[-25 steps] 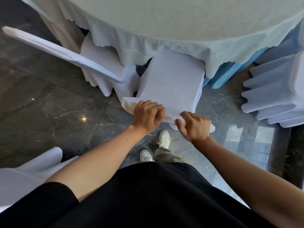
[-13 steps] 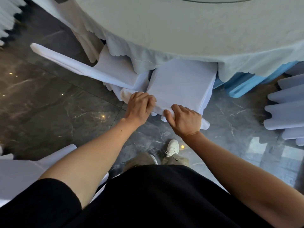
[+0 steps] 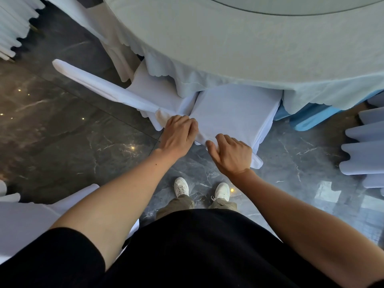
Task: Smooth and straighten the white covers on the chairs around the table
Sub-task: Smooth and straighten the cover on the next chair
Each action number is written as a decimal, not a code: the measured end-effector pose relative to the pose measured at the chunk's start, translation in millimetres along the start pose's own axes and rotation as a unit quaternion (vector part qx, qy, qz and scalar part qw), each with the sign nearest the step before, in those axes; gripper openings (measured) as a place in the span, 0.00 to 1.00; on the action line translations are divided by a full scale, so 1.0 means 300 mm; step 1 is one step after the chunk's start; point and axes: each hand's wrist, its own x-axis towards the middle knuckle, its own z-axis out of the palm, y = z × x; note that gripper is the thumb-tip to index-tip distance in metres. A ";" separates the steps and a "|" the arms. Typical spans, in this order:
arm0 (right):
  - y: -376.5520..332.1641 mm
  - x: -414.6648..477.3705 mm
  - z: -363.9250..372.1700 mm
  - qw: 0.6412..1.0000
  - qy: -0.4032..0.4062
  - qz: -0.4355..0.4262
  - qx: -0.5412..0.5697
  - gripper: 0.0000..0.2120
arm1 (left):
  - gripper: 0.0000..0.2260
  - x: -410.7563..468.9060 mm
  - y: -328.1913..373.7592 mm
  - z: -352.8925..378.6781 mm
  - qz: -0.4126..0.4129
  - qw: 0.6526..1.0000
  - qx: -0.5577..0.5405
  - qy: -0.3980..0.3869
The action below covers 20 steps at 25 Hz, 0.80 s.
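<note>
A chair in a white cover point(image 3: 234, 113) stands in front of me, its seat tucked under the round table point(image 3: 249, 38). Both my hands grip the top edge of its backrest. My left hand point(image 3: 178, 135) holds the left part of that edge with fingers curled over the cloth. My right hand point(image 3: 230, 154) clasps the right part, thumb on the near side. A second covered chair point(image 3: 104, 90) stands to the left, its backrest touching the first chair's left corner.
The table carries a pale cloth with a scalloped hem over a blue skirt point(image 3: 307, 119). Stacked covered chairs point(image 3: 365, 150) stand at the right, others at the far left point(image 3: 12, 28) and lower left point(image 3: 27, 221). My white shoes point(image 3: 181, 187) are on the glossy dark marble floor.
The view has moved closer to the table and more of the tabletop shows. The chair sits further under the cloth, and both hands have stayed on the backrest edge.
</note>
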 end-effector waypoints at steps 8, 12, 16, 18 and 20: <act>0.021 -0.003 -0.016 0.999 -0.042 -0.025 0.008 0.24 | 0.17 -0.024 0.023 0.018 0.007 1.000 0.009 0.029; 0.017 -0.025 -0.012 0.998 -0.043 -0.035 0.015 0.24 | 0.18 -0.054 0.019 0.018 0.007 1.000 0.011 0.025; 0.009 -0.014 -0.014 0.999 -0.038 -0.036 0.010 0.23 | 0.18 -0.044 0.015 0.005 0.015 0.999 0.013 0.027; -0.003 0.001 -0.014 0.999 -0.033 -0.036 0.001 0.23 | 0.18 -0.029 0.004 -0.002 0.009 1.000 0.012 0.019; -0.015 0.010 -0.013 0.999 -0.026 -0.036 -0.003 0.22 | 0.19 -0.021 -0.006 -0.009 0.004 1.000 0.014 0.006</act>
